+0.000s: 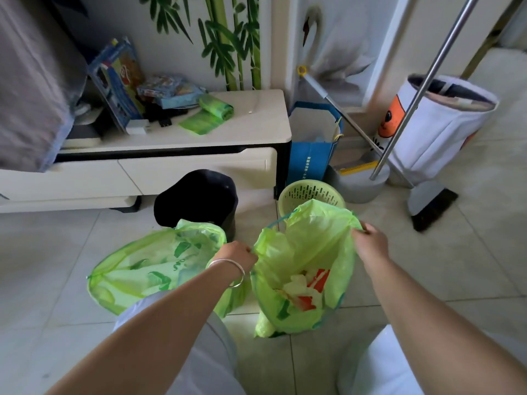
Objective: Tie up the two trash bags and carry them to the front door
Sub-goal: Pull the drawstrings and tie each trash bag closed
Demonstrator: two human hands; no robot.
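Note:
Two translucent green trash bags stand on the tiled floor in front of me. The right bag (302,258) gapes at the top, with red and white rubbish visible inside. My left hand (238,253), a silver bangle on its wrist, pinches that bag's rim on the left side. My right hand (370,240) grips the rim on the right side, pulling the mouth wide. The left bag (148,266) lies slumped beside it, mouth agape, touched by neither hand.
An empty black bin (196,198) and a pale green basket bin (310,193) stand behind the bags. A low white TV cabinet (176,163) carries a roll of green bags (214,108). A blue paper bag (310,155), broom (433,206), dustpan and white fabric hamper (439,129) crowd the right.

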